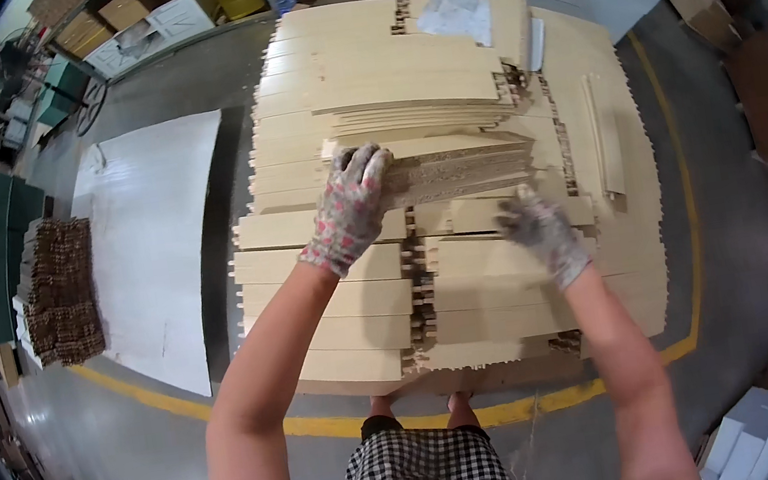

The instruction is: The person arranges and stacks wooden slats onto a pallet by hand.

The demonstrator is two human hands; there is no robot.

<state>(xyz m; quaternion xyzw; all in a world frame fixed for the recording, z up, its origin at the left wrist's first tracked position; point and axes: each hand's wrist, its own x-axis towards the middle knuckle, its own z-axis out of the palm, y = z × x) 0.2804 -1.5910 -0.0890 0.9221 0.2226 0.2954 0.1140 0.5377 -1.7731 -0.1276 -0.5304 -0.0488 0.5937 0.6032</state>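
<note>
1. Several strips (461, 173) are in hand, at 2 o'clock from the centre, over a pile of cream boards (343, 300); the step looks like gathering or shifting them.
2. Left hand (352, 207): grip clamped on the strips' 9 o'clock end. Right hand (545, 232): blurred, at their 5 o'clock; I cannot tell how its grip stands.
3. Next probably calls for steadying their 3 o'clock end.
4. Their visible edges look rough, grey-brown and layered.

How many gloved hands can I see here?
2: the left hand, gripping the left end of a bundle of pale strips, and the right hand, blurred, near the bundle's right end. No others show.
</note>
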